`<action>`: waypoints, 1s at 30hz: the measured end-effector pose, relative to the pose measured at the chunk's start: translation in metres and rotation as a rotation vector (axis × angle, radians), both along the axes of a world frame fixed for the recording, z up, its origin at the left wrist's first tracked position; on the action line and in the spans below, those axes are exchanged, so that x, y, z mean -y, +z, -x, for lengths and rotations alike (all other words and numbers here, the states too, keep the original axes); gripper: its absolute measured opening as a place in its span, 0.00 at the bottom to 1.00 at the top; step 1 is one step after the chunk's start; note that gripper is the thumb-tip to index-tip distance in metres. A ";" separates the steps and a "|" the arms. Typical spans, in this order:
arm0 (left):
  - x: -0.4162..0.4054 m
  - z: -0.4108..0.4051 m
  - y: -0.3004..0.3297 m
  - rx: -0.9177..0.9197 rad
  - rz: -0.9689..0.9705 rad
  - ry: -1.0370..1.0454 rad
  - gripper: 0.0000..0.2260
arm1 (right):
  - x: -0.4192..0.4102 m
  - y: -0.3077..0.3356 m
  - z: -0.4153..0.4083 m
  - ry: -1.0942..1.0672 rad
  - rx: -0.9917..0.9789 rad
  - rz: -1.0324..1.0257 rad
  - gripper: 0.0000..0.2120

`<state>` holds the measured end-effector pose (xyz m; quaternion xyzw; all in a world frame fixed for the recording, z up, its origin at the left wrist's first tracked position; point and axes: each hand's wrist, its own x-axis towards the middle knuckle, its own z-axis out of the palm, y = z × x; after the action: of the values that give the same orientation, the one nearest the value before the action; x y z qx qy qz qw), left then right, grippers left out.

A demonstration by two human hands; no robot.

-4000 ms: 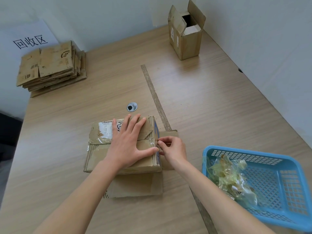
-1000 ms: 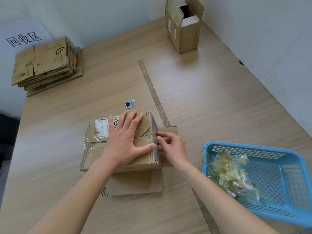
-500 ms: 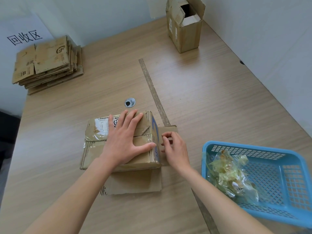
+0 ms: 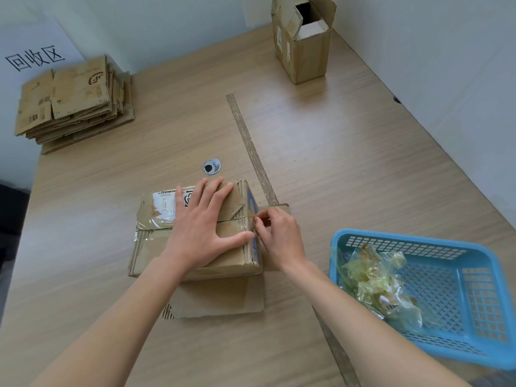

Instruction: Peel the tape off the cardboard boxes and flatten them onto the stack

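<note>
the blue plastic lattice basket point(image 4: 474, 289) at my right holds a crumpled wad of yellowish peeled tape point(image 4: 377, 283). a tall brown cardboard box point(image 4: 303, 46) stands open at the far edge of the wooden table point(image 4: 349, 169). my left hand point(image 4: 201, 230) lies flat, fingers spread, on the taped brown cardboard box point(image 4: 156, 247) before me; my right hand point(image 4: 280, 233) pinches tape at its right edge. flattened cardboard stack point(image 4: 72, 99) sits far left.

A taped cardboard box point(image 4: 195, 233) is lying mid-table point(image 4: 349, 169), the left hand point(image 4: 201, 230) resting on top, the right hand point(image 4: 279, 238) touching its right edge. A basket point(image 4: 474, 289) holding crumpled tape point(image 4: 374, 283) is sitting to the right. A flattened stack point(image 4: 75, 101) is lying far left; an opened box point(image 4: 304, 40) is standing behind.
</note>
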<state>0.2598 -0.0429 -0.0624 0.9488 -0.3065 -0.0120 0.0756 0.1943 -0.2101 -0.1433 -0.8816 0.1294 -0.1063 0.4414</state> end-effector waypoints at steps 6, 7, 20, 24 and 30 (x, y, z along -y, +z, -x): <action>0.000 0.000 0.001 -0.004 0.010 -0.002 0.48 | -0.003 -0.001 0.001 0.020 -0.016 0.014 0.06; 0.000 0.000 0.001 -0.006 0.011 -0.002 0.48 | -0.003 -0.002 0.002 0.020 -0.013 0.010 0.06; -0.001 0.000 0.001 0.000 0.006 -0.001 0.48 | 0.004 -0.006 0.022 -0.051 -0.065 -0.618 0.08; 0.000 0.001 0.001 0.002 0.016 -0.002 0.48 | 0.003 -0.003 0.019 -0.079 -0.088 -0.799 0.17; -0.001 0.001 0.001 0.004 0.020 -0.002 0.47 | 0.000 0.005 0.010 -0.138 -0.177 -1.005 0.04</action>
<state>0.2593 -0.0420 -0.0618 0.9477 -0.3076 -0.0071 0.0846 0.1838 -0.2102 -0.1385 -0.5556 0.2592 0.0154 0.7898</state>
